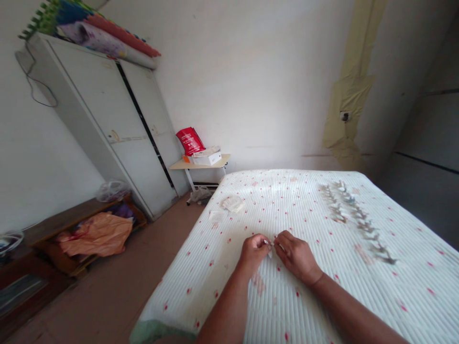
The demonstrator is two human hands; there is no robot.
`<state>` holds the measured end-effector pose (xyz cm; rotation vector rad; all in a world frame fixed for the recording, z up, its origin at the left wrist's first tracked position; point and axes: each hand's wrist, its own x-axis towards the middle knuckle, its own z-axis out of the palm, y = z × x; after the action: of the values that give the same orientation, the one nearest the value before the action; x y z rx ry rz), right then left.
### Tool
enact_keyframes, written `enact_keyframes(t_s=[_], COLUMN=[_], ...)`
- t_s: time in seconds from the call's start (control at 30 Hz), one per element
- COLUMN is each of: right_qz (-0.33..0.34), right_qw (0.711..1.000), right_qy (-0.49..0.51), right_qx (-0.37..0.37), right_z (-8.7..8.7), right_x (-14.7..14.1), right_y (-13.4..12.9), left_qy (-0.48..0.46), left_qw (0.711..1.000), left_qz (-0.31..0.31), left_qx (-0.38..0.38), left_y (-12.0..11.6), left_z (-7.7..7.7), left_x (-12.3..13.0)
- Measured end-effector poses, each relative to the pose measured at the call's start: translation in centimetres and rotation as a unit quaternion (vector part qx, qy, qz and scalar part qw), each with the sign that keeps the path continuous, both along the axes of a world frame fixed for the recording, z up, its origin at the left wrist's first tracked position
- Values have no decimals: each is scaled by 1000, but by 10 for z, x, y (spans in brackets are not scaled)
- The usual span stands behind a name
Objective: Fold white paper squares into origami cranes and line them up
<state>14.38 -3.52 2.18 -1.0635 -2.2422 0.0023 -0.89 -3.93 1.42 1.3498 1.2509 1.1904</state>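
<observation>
Over the middle of the bed, my left hand [255, 250] and my right hand [294, 254] meet at the fingertips. Both pinch a small whitish piece of folded paper [270, 253]; its pointed end hangs below the fingers, and the rest is hidden by them. To the right, two rows of small folded paper figures [366, 224] stand on the bedspread, looking like paper cranes, though blurred. A small pile of pale printed paper [233, 204] lies on the left part of the bed, with a flat printed sheet [216, 216] beside it.
The bed's striped cover [287, 200] spreads under both hands. Beyond its far left corner stands a small table [201, 166] with a red bag [190, 141] and a white box [207, 158]. A grey cabinet [103, 114] and a low wooden bench [71, 210] line the left side.
</observation>
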Motion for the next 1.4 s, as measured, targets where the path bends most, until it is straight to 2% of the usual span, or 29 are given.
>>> enact_keyframes(t_s=[0.2,0.53,0.77,1.03,1.23,1.4], right_qz=[0,-13,-22,-30,-34,-7], right_qw=[999,998,999,999,998,1000], right_qy=[32,47,38,12,2,26], right_qx=[-6,25,16,41,47,11], right_z=[1,2,0,0,-3,0], right_x=[1,-4,-5,-6,-10,-6], right_y=[-1,-2,-2,-1,0,-1], left_qy=[1,2,13,3,-6,-29], left_qw=[1000,1000,1000,1000,1000,999], left_qz=[1,5,0,-6,-19,-16], left_qx=[0,-1,6,-1,-1,-18], left_y=[0,-1,2,0,2,3], left_z=[0,4,-1,2,-2,-3], left_x=[0,2,0,0,-1,-2])
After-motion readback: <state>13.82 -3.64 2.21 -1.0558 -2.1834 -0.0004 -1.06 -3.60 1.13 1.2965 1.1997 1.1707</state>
